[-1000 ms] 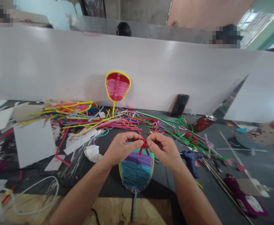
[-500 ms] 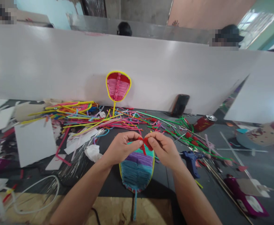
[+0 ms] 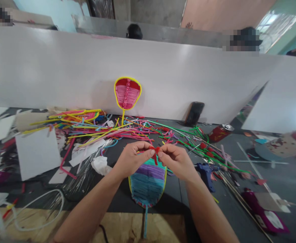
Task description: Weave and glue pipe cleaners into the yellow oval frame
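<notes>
Between my two hands is a short red pipe cleaner (image 3: pixel 155 159), bent, with one end hanging down. My left hand (image 3: pixel 135 158) pinches it between thumb and forefinger. Opposite, my right hand (image 3: pixel 174 160) is closed on the red piece too, its fingertips almost touching the left ones. Beneath them a fan-shaped paddle (image 3: pixel 148 185) lies on the dark table, covered in teal and purple pipe cleaners with a yellow edge and a blue stick handle. My fingers and wrists cover part of its upper end.
A pink and red paddle (image 3: pixel 127 94) stands upright behind a heap of loose pipe cleaners (image 3: pixel 117 131). To the right are a blue glue gun (image 3: pixel 206 177), a phone (image 3: pixel 194 114), a red can (image 3: pixel 220 132) and green stems. White paper (image 3: pixel 38 152) lies left. A white partition (image 3: pixel 62 67) closes the back.
The red pipe cleaner has turned slightly between my fingertips, and its hanging end has shifted a little left. My right fingers have rolled around it; both hands stay in nearly the same place.
</notes>
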The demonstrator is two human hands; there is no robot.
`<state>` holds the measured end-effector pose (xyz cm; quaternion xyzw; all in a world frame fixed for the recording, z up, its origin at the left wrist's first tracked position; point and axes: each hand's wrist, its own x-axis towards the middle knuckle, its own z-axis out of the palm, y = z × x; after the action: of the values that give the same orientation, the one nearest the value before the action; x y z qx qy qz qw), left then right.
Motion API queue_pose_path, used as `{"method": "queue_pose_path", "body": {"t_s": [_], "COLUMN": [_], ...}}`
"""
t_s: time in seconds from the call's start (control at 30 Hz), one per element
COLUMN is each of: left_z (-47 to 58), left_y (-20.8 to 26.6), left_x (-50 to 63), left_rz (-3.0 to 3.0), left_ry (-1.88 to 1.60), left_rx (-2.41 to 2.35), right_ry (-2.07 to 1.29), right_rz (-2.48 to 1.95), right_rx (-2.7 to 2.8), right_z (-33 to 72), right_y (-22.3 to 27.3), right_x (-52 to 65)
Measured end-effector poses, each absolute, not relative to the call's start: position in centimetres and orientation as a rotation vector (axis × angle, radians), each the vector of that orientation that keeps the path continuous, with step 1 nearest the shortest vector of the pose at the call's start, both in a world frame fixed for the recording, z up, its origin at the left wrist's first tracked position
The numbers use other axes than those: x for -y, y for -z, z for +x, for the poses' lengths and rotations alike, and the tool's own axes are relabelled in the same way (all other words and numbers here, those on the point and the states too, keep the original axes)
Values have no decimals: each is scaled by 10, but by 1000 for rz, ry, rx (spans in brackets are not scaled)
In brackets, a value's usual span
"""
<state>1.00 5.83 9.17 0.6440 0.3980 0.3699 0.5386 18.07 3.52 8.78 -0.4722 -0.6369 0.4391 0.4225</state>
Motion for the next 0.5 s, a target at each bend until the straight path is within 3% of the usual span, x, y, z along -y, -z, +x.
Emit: {"method": "queue_pose_path", "body": {"t_s": [0.5], "left_z": [9], "left_y": [-88], "left_x": [-60], "left_rz": [1508], "left_ry": [-909], "left_rx": [-899], "right_ry": [-1149], "right_rz": [-1161], "right_rx": [1486], "right_z": [176], "right_y": [-80], "right_x": [-35]}}
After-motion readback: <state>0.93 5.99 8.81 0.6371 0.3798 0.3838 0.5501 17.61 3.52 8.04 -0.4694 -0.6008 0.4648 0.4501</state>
